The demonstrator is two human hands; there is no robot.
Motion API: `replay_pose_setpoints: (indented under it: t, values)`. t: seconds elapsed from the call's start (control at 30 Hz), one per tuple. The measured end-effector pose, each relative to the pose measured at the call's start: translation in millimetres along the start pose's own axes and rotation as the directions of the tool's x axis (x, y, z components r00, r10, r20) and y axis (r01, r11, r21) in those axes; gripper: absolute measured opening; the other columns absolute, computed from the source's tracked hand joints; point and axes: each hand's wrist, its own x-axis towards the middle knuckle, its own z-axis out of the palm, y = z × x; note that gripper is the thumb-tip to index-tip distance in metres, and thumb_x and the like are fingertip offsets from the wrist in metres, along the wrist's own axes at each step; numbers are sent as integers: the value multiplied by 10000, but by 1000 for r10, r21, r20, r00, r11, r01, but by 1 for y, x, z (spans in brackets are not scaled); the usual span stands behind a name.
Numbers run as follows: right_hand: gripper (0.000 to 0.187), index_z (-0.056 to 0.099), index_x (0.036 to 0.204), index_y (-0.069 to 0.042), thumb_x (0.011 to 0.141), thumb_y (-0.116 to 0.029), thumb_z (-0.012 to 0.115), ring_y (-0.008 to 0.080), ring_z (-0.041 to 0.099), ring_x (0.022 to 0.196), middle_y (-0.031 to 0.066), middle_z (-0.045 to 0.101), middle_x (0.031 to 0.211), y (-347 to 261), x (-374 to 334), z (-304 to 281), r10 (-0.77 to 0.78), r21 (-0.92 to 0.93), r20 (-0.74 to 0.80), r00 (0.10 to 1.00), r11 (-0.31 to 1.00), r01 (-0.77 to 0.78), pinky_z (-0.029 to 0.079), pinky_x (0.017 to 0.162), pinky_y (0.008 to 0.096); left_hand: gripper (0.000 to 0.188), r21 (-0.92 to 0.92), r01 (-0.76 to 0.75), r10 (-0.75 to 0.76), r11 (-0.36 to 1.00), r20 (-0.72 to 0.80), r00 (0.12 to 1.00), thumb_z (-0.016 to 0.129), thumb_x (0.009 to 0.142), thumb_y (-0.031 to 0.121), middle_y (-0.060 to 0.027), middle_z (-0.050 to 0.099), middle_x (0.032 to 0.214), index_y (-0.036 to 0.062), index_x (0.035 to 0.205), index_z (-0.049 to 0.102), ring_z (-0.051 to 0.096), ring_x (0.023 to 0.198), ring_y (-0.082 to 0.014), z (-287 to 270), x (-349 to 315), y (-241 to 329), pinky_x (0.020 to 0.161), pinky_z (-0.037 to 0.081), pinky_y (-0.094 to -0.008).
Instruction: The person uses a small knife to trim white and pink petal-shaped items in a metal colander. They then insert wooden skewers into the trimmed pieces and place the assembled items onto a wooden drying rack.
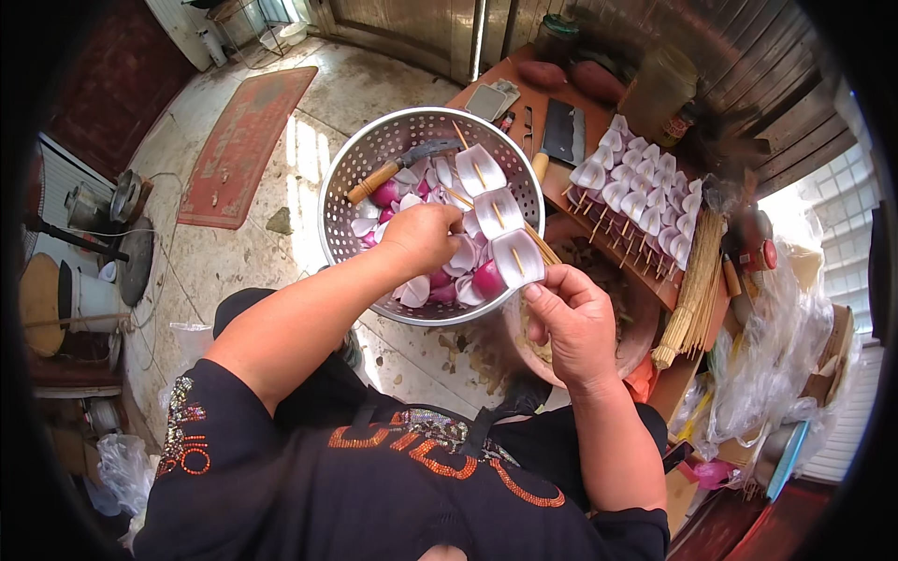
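My right hand [575, 318] pinches the lower end of an onion skewer [499, 213], near its lowest piece. Three pale purple onion pieces are threaded on its thin wooden stick, whose tip points up past the far piece. Over the onion pieces [412, 288] in a perforated metal colander [339, 168], my left hand [426, 241] is closed, its fingertips partly hidden. Whole purple chunks and loose pale layers lie around it. A knife with a wooden handle [372, 182] rests across the far left inside. Several bare wooden sticks [541, 245] lean at the colander's right side.
Finished onion skewers [645, 187] lie in rows on a wooden table [505, 75] at the right, beside a cleaver [564, 131] and a bundle of sticks [692, 280]. A wide basin [638, 341] stands below the table's edge. Plastic bags [776, 346] crowd the far right.
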Motion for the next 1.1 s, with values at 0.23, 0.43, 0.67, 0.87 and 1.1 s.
replay_pose_setpoints:
  t: [0.23,0.43,0.67,0.87,1.1]
  values:
    - [128,622,951,-6,866,-88,672,53,515,529,-3,593,724,4,-2,6,47,-31,86,995,999,-44,401,483,185,136,-622,298,-224,725,196,955,646,755,140,-90,651,774,9,793,629,627,725,-166,-30,18,-38,639,524,-349]
    - [137,623,957,-4,864,-87,679,57,515,534,-3,594,725,6,-7,7,78,-52,133,988,996,-72,393,486,190,192,-966,215,-413,146,138,900,537,885,102,-122,628,932,44,1062,491,672,791,-218,-87,9,-24,637,573,-341]
    - [131,606,955,13,856,-50,665,72,514,511,20,590,708,11,-8,11,40,-28,180,983,999,-35,405,479,196,291,-998,58,-448,12,46,893,520,866,15,-164,620,980,-24,1147,456,674,831,-239,-104,10,-31,677,584,-327]
    - [127,609,959,3,865,-58,669,69,519,518,17,598,713,11,-6,11,38,-29,175,984,999,-33,409,480,196,248,-999,52,-430,2,46,902,554,858,24,-148,631,977,-15,1096,495,676,860,-246,-104,7,-29,716,580,-335]
    - [119,612,955,-8,866,-53,676,64,522,529,8,598,719,12,-10,10,37,-55,144,989,998,-29,422,489,191,233,-999,49,-382,-2,46,923,549,869,8,-139,633,989,-5,1096,497,680,876,-241,-105,5,-20,719,579,-333]
